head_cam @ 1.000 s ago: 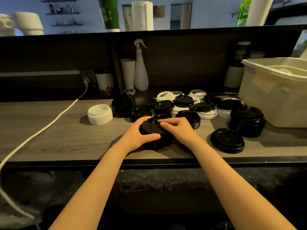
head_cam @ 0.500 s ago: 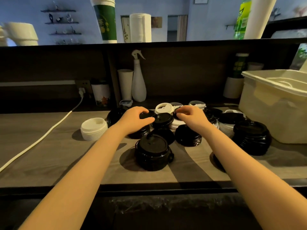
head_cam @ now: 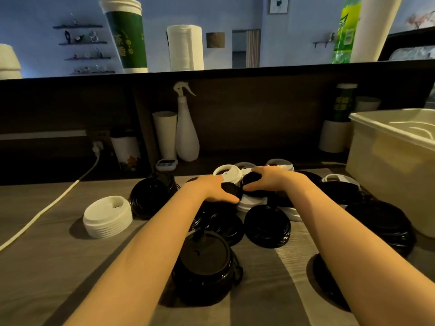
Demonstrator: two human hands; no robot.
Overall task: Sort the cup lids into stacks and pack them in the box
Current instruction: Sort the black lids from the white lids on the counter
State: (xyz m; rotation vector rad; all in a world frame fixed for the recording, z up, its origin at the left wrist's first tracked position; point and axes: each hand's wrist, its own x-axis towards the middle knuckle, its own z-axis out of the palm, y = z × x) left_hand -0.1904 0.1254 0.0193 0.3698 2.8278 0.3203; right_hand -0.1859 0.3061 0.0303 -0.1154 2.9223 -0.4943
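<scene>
head view: where are the hands?
— both reach over the heap of cup lids (head_cam: 253,204) in the middle of the counter (head_cam: 58,267). the left hand (head_cam: 209,190) has its fingers and thumb curled round a black lid (head_cam: 230,188) on top of the heap.
— and the right hand (head_cam: 273,180)?
— its fingers curl over a neighbouring lid (head_cam: 253,179), also black and touching the first one. it grips that lid at the rim.
— any stacks standing?
— a white stack (head_cam: 108,220) stands to the left of the heap. a black stack (head_cam: 204,262) sits nearest, between the two forearms. a second black stack (head_cam: 381,222) is on the right, just beside the box (head_cam: 388,172).
— what about the box?
— it's pale plastic with an open top, at the right end of the counter. i can't tell from this angle what lies inside.
</scene>
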